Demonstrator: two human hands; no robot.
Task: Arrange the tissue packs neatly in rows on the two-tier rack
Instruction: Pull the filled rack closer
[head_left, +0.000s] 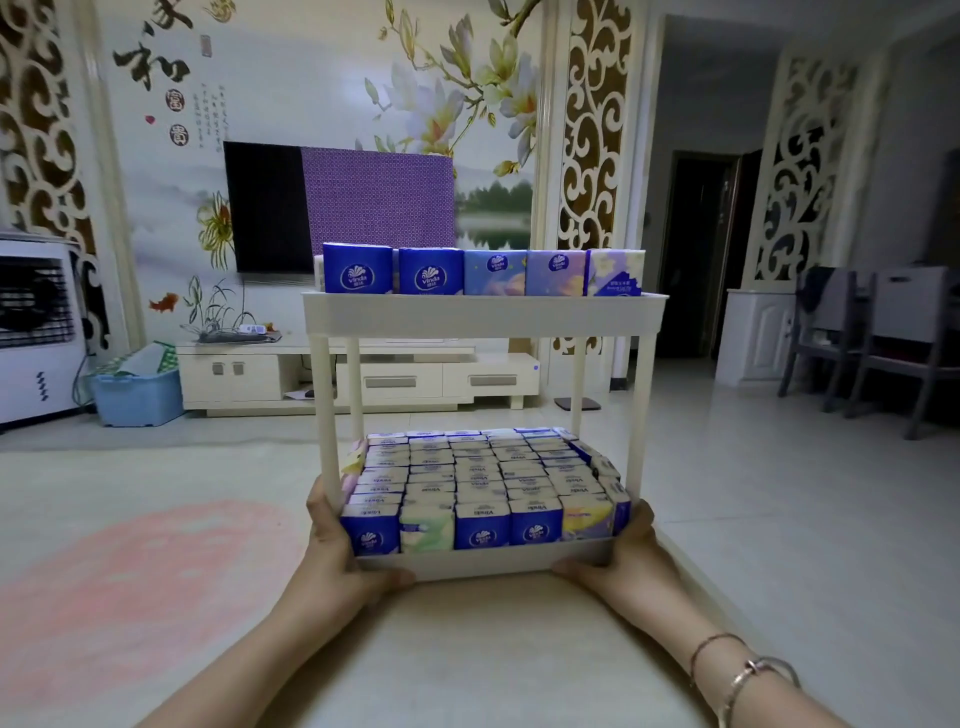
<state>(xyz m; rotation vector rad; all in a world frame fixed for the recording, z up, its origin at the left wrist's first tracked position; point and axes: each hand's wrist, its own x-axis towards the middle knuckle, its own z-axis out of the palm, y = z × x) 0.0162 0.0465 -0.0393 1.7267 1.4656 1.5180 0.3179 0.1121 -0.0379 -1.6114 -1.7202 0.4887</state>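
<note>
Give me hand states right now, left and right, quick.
Left hand: fingers curled round the lower tier's left edge of the rack, gripping it.
Right hand: gripping the lower tier's right edge, likewise.

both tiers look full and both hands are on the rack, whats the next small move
Probably let go: the left hand and right hand grip the lower tray of the rack, and the tissue packs already stand in even rows on both tiers.

1. A home living room — the wall-mounted black flat-screen television (267, 205), half under a purple patterned cloth (376, 193), sits above a low cream TV cabinet (358, 376).
2. Painted floral mural wall (332, 88), white air cooler (36, 327), grey dining chairs (872, 343) — domestic throughout.
</note>
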